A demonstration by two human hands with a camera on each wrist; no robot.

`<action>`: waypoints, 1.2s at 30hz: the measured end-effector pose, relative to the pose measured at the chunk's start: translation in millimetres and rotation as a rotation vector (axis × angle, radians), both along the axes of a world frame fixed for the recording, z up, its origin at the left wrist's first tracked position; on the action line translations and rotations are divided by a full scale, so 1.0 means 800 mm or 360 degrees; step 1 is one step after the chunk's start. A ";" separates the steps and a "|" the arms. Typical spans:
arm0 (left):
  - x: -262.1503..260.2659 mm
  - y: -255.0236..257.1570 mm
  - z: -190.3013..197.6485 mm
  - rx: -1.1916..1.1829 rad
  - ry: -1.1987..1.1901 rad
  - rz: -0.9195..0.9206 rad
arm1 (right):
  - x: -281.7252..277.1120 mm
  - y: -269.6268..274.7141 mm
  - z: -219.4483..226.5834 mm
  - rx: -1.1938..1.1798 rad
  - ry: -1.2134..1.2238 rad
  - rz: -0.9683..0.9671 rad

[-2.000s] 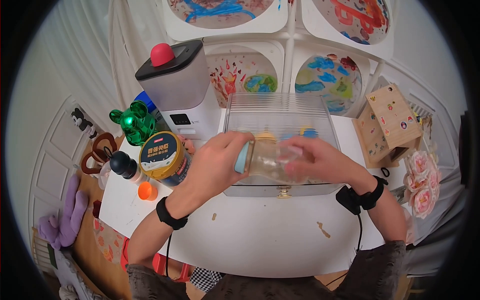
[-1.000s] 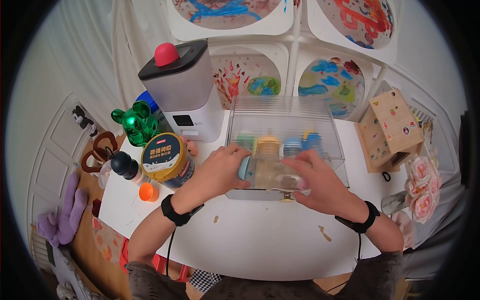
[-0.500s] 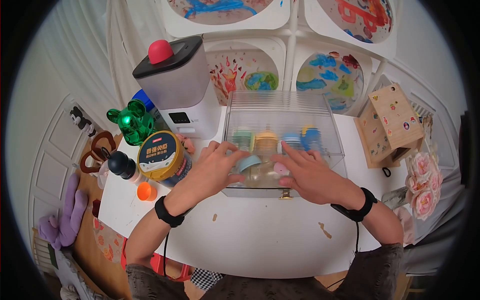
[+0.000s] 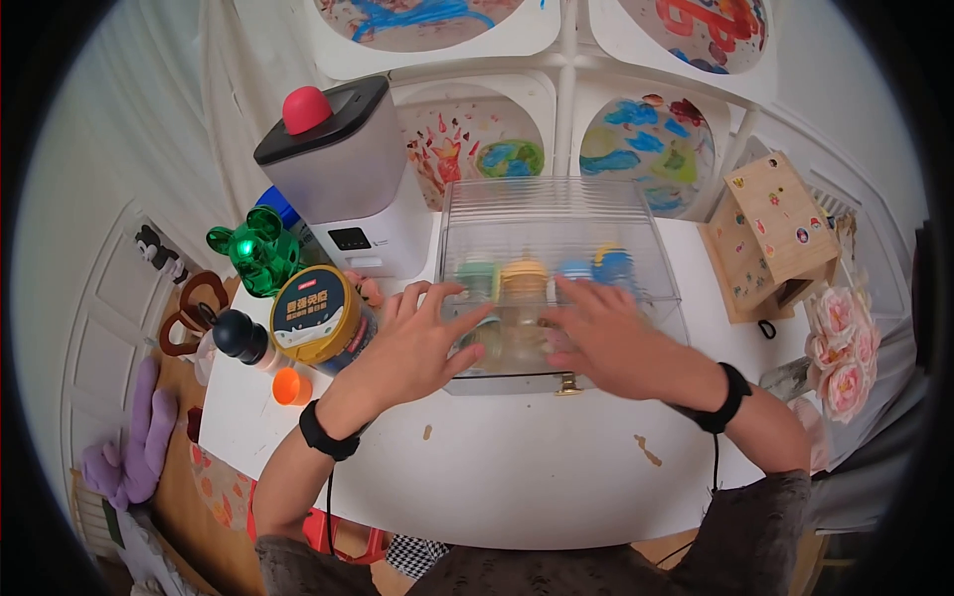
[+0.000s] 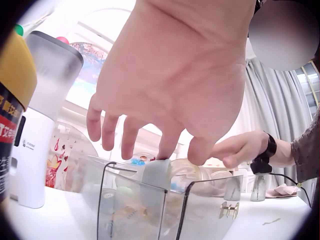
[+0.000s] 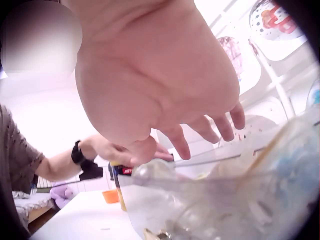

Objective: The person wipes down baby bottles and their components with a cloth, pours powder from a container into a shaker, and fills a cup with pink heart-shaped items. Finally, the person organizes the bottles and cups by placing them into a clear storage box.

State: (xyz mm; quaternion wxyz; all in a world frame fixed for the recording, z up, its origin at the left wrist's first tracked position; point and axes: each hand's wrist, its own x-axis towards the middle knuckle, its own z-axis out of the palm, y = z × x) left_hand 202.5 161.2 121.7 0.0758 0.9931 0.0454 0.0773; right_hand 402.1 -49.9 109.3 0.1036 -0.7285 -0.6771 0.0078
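Observation:
In the head view a clear bottle (image 4: 522,343) with a pale blue cap (image 5: 156,182) lies on its side inside the front of a transparent box (image 4: 507,386). My left hand (image 4: 407,343) hovers over the cap end, fingers spread, fingertips right at the cap in the left wrist view. Over the other end is my right hand (image 4: 631,338), slightly blurred, its fingers extended and holding nothing. Behind the bottle, in the box, stand several baby bottles: one with a yellow collar (image 4: 524,276), one green (image 4: 477,278), others blue (image 4: 613,266).
A gold clasp (image 4: 567,383) sits on the box front. Left of it are a yellow-lidded tub (image 4: 318,308), a white-and-grey appliance (image 4: 348,169), a dark-topped bottle (image 4: 238,333) and an orange cup (image 4: 292,387). A wooden house (image 4: 770,238) and pink roses (image 4: 840,353) stand right.
Both hands gripped the bottle above the box, lowered it in and let go. Their fingers have since spread, and the bottle sits lower among the others.

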 end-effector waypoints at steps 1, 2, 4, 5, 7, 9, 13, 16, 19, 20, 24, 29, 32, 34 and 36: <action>0.001 -0.004 -0.002 0.0058 -0.0020 0.0018 | 0.009 -0.008 0.026 -0.0048 0.0075 -0.0029; 0.003 -0.008 -0.005 0.0111 -0.0040 0.0038 | 0.019 -0.017 0.045 -0.0100 0.0150 -0.0057; 0.005 -0.015 -0.007 0.0138 -0.0056 0.0053 | 0.048 -0.042 0.061 -0.0176 0.0174 -0.0131; 0.006 -0.018 -0.008 0.0177 -0.0068 0.0075 | 0.060 -0.055 0.062 -0.0240 0.0202 -0.0198; 0.008 -0.020 -0.013 0.0211 -0.0077 0.0081 | 0.073 -0.075 0.055 -0.0372 0.0190 -0.0227; 0.010 -0.024 -0.015 0.0246 -0.0082 0.0091 | 0.079 -0.083 0.040 -0.0503 0.0181 -0.0252; 0.018 -0.029 -0.018 0.0178 -0.0027 0.0120 | 0.077 -0.087 0.008 -0.0342 0.0150 -0.0242; 0.025 -0.030 -0.027 0.0156 -0.0051 0.0092 | 0.072 -0.087 0.005 -0.0305 0.0139 -0.0279; 0.034 -0.034 -0.031 0.0208 -0.0044 0.0074 | 0.064 -0.084 0.003 -0.0335 0.0085 -0.0277; 0.037 -0.035 -0.031 0.0242 -0.0019 0.0065 | 0.062 -0.083 0.004 -0.0373 0.0031 -0.0273; 0.039 -0.036 -0.028 0.0254 0.0052 0.0050 | 0.055 -0.081 0.002 -0.0382 0.0001 -0.0284; 0.037 -0.035 -0.039 0.0287 0.0018 0.0042 | 0.048 -0.078 -0.004 -0.0321 -0.0200 -0.0349; 0.041 -0.038 -0.038 0.0288 0.0057 0.0052 | 0.052 -0.074 -0.003 -0.0342 -0.0291 -0.0328; 0.045 -0.041 -0.035 0.0350 0.0125 0.0067 | 0.053 -0.070 -0.004 -0.0387 -0.0316 -0.0350; 0.050 -0.042 -0.032 0.0420 0.0186 0.0091 | 0.052 -0.069 0.001 -0.0421 -0.0350 -0.0367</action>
